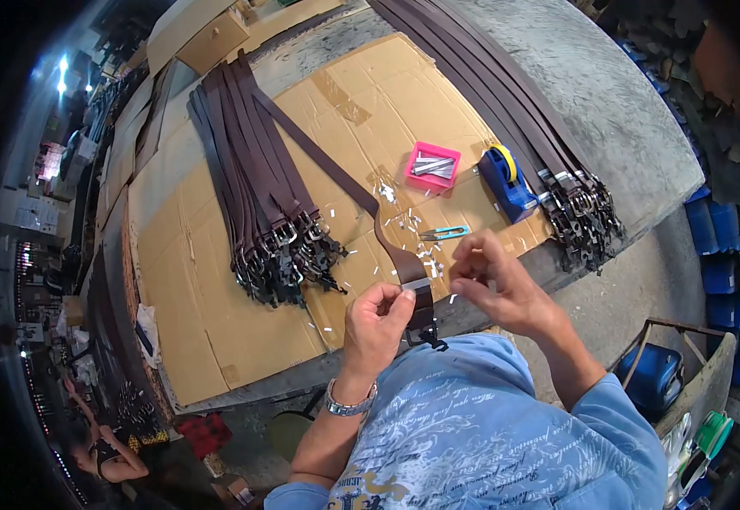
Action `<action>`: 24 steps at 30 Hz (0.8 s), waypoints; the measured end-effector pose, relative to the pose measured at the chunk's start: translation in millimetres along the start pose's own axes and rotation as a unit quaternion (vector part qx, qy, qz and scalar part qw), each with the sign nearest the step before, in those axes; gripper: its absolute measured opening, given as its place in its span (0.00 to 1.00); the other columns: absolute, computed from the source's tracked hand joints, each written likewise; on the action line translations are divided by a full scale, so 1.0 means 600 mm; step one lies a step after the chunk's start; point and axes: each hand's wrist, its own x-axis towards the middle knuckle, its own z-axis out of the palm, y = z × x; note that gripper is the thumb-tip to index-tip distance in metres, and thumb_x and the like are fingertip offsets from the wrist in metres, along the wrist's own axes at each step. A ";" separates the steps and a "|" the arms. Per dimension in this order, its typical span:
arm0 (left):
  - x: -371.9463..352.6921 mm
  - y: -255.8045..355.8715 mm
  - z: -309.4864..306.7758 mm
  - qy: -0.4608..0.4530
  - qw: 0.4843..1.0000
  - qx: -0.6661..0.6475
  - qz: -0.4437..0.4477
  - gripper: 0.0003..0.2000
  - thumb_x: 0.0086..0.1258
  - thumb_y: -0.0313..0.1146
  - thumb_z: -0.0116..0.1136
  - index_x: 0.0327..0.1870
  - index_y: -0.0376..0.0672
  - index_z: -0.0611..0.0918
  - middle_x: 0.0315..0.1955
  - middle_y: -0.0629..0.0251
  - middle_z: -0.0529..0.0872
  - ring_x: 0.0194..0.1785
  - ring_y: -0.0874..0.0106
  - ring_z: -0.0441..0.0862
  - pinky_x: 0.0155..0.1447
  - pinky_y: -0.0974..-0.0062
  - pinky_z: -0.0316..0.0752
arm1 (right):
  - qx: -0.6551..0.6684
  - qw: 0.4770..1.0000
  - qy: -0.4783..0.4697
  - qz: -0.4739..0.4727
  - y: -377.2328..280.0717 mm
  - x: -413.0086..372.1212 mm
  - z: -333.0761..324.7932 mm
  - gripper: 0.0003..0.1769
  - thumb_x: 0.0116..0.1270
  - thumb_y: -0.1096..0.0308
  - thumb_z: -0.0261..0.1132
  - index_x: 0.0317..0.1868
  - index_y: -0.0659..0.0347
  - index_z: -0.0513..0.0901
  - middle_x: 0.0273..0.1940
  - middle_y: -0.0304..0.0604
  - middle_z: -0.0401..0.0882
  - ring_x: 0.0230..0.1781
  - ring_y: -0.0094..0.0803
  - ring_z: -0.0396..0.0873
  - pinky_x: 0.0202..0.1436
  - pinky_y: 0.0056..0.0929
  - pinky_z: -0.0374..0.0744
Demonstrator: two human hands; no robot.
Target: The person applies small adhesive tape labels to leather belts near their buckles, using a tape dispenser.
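Note:
My left hand (378,323) pinches a dark brown belt (395,252) near its buckle end, at a pale strip (416,284) wrapped on it. The belt runs back over the cardboard toward a pile of belts (251,161). My right hand (501,285) is raised just right of the belt, fingers curled with thumb and fingertips close together; whether something small is between them cannot be made out. Beyond the hands lie teal thread snips (445,233), scattered white slips (428,255), a pink tray (432,167) of pale strips and a blue tape dispenser (507,184).
Cardboard (200,331) covers part of the grey table (633,127). A second belt bundle (506,102) lies at the right, buckles near the table edge. Blue containers (652,378) stand at the right. Another person (115,455) is at the lower left.

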 end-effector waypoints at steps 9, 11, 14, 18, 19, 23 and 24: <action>-0.017 0.030 -0.005 0.002 0.997 0.080 0.021 0.10 0.69 0.33 0.63 0.34 0.33 0.82 0.23 0.68 0.84 0.29 0.83 0.79 0.34 0.80 0.74 | -0.163 0.980 -0.080 -0.076 -0.028 0.025 0.024 0.16 0.64 0.76 0.65 0.48 0.63 0.68 0.35 0.50 0.77 0.38 0.48 0.81 0.42 0.39 0.77; -0.018 0.036 -0.009 0.006 0.996 0.087 0.029 0.10 0.69 0.33 0.63 0.34 0.33 0.82 0.23 0.69 0.84 0.28 0.82 0.78 0.34 0.80 0.74 | -0.249 0.960 -0.038 -0.126 -0.034 0.024 0.018 0.15 0.61 0.75 0.67 0.47 0.62 0.73 0.40 0.50 0.77 0.41 0.49 0.79 0.41 0.39 0.77; -0.020 0.040 -0.014 0.013 0.997 0.078 0.005 0.10 0.69 0.33 0.62 0.34 0.33 0.82 0.23 0.70 0.84 0.28 0.84 0.77 0.34 0.81 0.73 | -0.368 0.896 0.033 -0.248 -0.041 0.019 0.021 0.17 0.59 0.74 0.68 0.48 0.61 0.77 0.47 0.50 0.75 0.46 0.49 0.76 0.43 0.39 0.77; -0.019 0.026 -0.020 0.003 0.999 0.040 -0.001 0.10 0.69 0.33 0.62 0.33 0.34 0.82 0.23 0.72 0.83 0.28 0.85 0.76 0.33 0.83 0.71 | -0.360 0.909 0.023 -0.208 -0.011 0.007 0.035 0.15 0.64 0.69 0.67 0.50 0.60 0.78 0.53 0.50 0.72 0.54 0.45 0.73 0.49 0.39 0.76; -0.018 0.021 -0.022 -0.001 1.000 0.026 0.001 0.10 0.70 0.33 0.62 0.33 0.34 0.82 0.23 0.72 0.83 0.28 0.86 0.76 0.33 0.83 0.71 | -0.207 0.971 0.021 -0.119 0.008 0.007 0.042 0.13 0.66 0.66 0.66 0.49 0.60 0.79 0.55 0.49 0.71 0.56 0.42 0.73 0.52 0.38 0.76; -0.019 0.025 -0.023 -0.004 1.000 0.028 0.013 0.10 0.70 0.33 0.62 0.33 0.34 0.82 0.23 0.73 0.82 0.28 0.86 0.75 0.32 0.83 0.70 | 0.043 0.999 -0.003 0.015 0.056 0.016 0.049 0.14 0.72 0.59 0.63 0.45 0.62 0.81 0.60 0.45 0.69 0.59 0.33 0.71 0.56 0.34 0.74; -0.021 0.027 -0.022 -0.006 1.000 0.028 0.011 0.10 0.70 0.34 0.62 0.34 0.35 0.82 0.23 0.73 0.82 0.27 0.86 0.74 0.32 0.84 0.70 | 0.045 0.999 -0.002 0.015 0.064 0.017 0.052 0.14 0.72 0.59 0.63 0.45 0.62 0.81 0.60 0.45 0.69 0.59 0.33 0.71 0.56 0.34 0.74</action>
